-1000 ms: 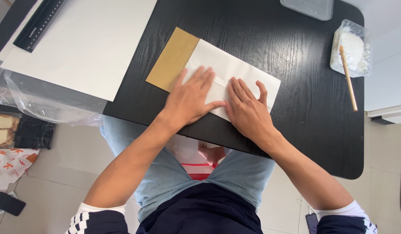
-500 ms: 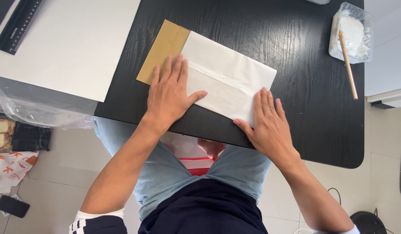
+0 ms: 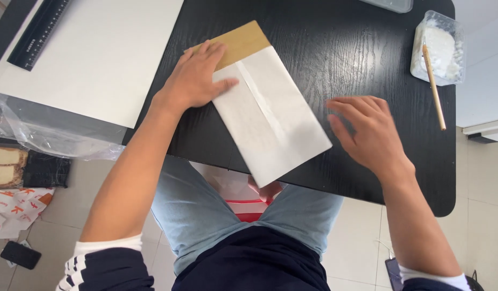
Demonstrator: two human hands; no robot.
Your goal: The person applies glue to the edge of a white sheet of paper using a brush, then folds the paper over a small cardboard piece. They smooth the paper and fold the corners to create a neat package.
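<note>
A folded white paper sheet [image 3: 273,118] lies over a brown cardboard piece [image 3: 243,42] on the black table [image 3: 335,48]. The stack is turned at an angle, and its near corner hangs over the table's front edge. My left hand [image 3: 198,75] presses flat on the upper left part of the stack, its fingers across the cardboard and paper. My right hand [image 3: 370,132] hovers to the right of the paper, fingers spread, touching nothing.
A large white board [image 3: 98,54] with a black ruler [image 3: 39,32] lies at the table's left, over clear plastic wrap [image 3: 39,134]. A clear tub of white paste [image 3: 440,48] with a wooden stick [image 3: 433,86] stands at the far right.
The paper and cardboard stack has turned clockwise, its near corner now past the table edge. My right hand has lifted off the paper and moved to the right. My left hand stays pressed on it.
</note>
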